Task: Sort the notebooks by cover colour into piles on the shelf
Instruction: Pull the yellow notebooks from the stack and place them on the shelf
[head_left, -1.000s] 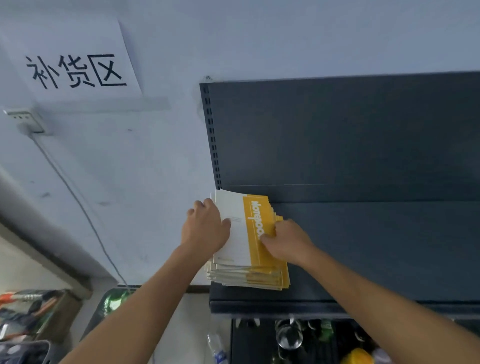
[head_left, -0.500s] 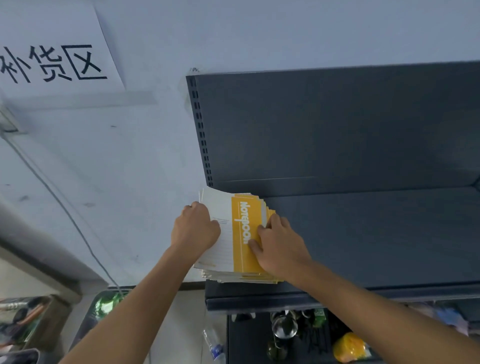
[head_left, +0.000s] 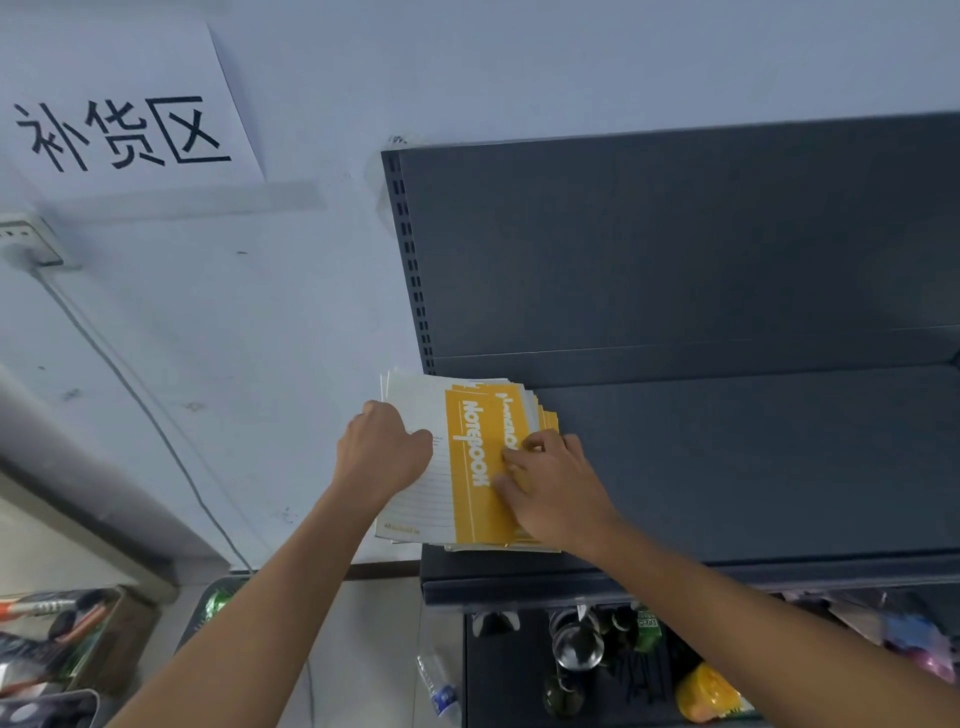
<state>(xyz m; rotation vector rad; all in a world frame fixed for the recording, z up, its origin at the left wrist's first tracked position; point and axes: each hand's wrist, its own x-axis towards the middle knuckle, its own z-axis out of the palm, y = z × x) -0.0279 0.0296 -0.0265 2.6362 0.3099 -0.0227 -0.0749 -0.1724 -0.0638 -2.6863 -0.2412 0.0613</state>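
A: So, hands first. What's the grip?
B: Left hand (head_left: 382, 449) is curled round the left edge of the stack of thin yellow-and-white paper notebooks (head_left: 498, 544). Knuckles up, thumb lying on the top cover, fingertips hidden past the edge. Right hand (head_left: 558, 493) lies on the right side of the top yellow-and-white notebook (head_left: 467, 467), fingers (head_left: 506, 457) bent, tips on the yellow band. Pressing or pinching that cover's edge: can't tell.
A: Where's the stack?
B: Far-left end of the flat dark grey metal shelf (head_left: 753, 467), overhanging its left edge a bit. Covers are fanned, not square. A second yellow cover (head_left: 511, 415) with white lettering peeks out just right of the top one, with more corners beyond it.
A: Below?
B: Blurry. The lower level holds a clear round glass item (head_left: 576, 644), a green-labelled dark bottle (head_left: 647, 626) and a yellow lump (head_left: 711, 693). Clear plastic bottle with a blue label (head_left: 441, 691) sits low, just left of the unit. Brown cardboard box (head_left: 78, 639) with orange-handled tools is far left.
A: Behind?
B: Dark grey back panel (head_left: 675, 249), slotted upright (head_left: 410, 260) on its left side. Pale wall (head_left: 311, 78) left of that, with a white paper sign with black Chinese characters (head_left: 119, 109) up top. White wall socket (head_left: 26, 239) is under the sign, and a grey cable (head_left: 145, 410) runs down from it.
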